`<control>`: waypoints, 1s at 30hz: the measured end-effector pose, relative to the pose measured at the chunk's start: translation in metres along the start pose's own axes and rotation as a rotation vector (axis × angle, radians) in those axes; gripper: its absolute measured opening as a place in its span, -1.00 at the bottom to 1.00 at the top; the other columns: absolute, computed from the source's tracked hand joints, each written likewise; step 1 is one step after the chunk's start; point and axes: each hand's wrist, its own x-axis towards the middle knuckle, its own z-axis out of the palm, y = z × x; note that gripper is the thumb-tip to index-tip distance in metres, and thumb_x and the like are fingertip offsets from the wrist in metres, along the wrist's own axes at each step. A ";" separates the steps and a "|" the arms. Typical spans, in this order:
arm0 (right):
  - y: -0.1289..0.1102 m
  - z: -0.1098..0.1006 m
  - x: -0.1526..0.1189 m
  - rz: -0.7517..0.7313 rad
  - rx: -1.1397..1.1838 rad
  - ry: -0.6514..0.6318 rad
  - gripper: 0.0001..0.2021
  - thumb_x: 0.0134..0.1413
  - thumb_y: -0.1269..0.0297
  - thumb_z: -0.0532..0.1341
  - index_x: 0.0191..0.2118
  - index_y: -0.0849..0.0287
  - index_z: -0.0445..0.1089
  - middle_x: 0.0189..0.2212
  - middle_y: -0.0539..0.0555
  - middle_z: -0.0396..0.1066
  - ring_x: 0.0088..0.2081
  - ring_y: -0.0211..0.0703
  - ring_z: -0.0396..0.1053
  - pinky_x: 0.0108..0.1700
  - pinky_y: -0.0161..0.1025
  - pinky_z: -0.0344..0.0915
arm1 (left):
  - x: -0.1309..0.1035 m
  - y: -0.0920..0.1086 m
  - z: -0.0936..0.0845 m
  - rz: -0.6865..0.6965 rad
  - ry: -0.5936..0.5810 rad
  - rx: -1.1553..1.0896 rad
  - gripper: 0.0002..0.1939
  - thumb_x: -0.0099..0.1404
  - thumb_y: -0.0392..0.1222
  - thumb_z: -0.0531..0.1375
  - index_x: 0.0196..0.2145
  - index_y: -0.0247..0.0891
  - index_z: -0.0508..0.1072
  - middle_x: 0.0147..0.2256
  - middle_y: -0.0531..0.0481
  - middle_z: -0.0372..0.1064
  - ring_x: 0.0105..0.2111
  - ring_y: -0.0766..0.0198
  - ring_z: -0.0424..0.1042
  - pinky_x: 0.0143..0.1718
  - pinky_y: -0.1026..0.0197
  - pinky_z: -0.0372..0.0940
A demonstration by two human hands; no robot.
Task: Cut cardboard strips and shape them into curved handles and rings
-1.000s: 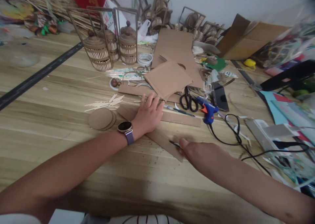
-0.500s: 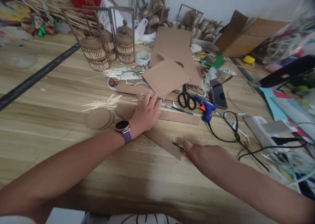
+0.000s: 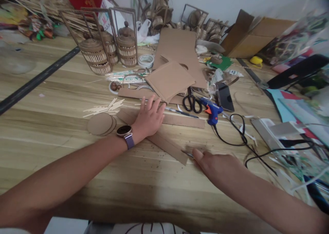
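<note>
My left hand [image 3: 149, 115] lies with fingers spread, pressing on a cardboard strip [image 3: 168, 147] that runs diagonally toward the lower right. Under its fingers a second cardboard strip [image 3: 183, 121] extends to the right. My right hand [image 3: 209, 161] is closed round a small blade tool [image 3: 189, 155], whose tip is at the right end of the diagonal strip. Most of the tool is hidden by the fingers. Left of my left wrist are round cardboard discs [image 3: 99, 123] and a heap of thin wooden sticks [image 3: 105, 108].
Beyond my hands are a square cardboard piece [image 3: 171, 79], a pen [image 3: 182, 112], black scissors [image 3: 191, 103] and a blue glue gun [image 3: 212, 111] with its cord. Lantern-like models [image 3: 94, 54] stand at the back left. A phone [image 3: 225, 97] and power strip [image 3: 268, 133] lie right.
My right hand and the blade have shifted slightly relative to the strip's right end, near its edge. My left hand holds its place on the strips. The whole view has shifted a little.
</note>
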 end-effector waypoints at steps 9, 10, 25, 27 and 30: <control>0.008 0.036 -0.014 0.029 0.053 0.153 -0.71 0.23 0.37 0.04 0.06 0.08 0.21 -0.47 0.03 0.44 -0.67 -0.28 0.31 -0.61 -0.37 -0.07 | -0.001 -0.001 0.000 -0.010 -0.004 -0.027 -0.55 0.44 -0.20 -0.02 0.19 -0.43 0.32 0.22 -0.39 0.19 0.29 -0.28 0.02 0.25 -0.44 -0.13; 0.009 0.039 -0.016 0.033 0.065 0.154 -0.71 0.24 0.37 0.05 0.06 0.07 0.21 -0.46 0.02 0.44 -0.68 -0.28 0.31 -0.61 -0.36 -0.08 | -0.001 -0.001 0.000 -0.008 -0.005 -0.022 -0.55 0.44 -0.19 -0.02 0.20 -0.43 0.32 0.22 -0.39 0.19 0.29 -0.28 0.02 0.25 -0.44 -0.13; 0.020 0.005 -0.026 0.040 0.369 0.133 -0.80 0.35 0.21 -0.05 -0.20 0.10 0.26 -0.46 0.06 0.55 -0.43 -0.07 0.54 -0.48 -0.28 0.17 | -0.001 0.003 0.003 -0.027 0.030 -0.010 -0.53 0.44 -0.17 -0.02 0.20 -0.44 0.31 0.21 -0.40 0.21 0.27 -0.26 0.06 0.25 -0.42 -0.10; 0.007 -0.017 -0.008 0.034 0.318 0.101 -0.81 0.35 0.21 -0.02 -0.19 0.12 0.28 -0.44 0.09 0.55 -0.41 -0.06 0.54 -0.50 -0.29 0.11 | -0.001 0.002 0.003 -0.033 0.033 -0.009 -0.53 0.44 -0.16 0.00 0.21 -0.45 0.31 0.21 -0.40 0.21 0.27 -0.26 0.06 0.25 -0.41 -0.08; -0.013 -0.044 0.020 -0.011 0.288 0.042 -0.76 0.38 0.20 -0.05 -0.07 0.16 0.29 -0.38 0.13 0.57 -0.35 -0.05 0.54 -0.49 -0.29 0.06 | -0.001 0.002 0.003 -0.044 0.023 -0.001 -0.53 0.44 -0.16 0.01 0.21 -0.45 0.30 0.21 -0.38 0.22 0.27 -0.26 0.08 0.25 -0.39 -0.07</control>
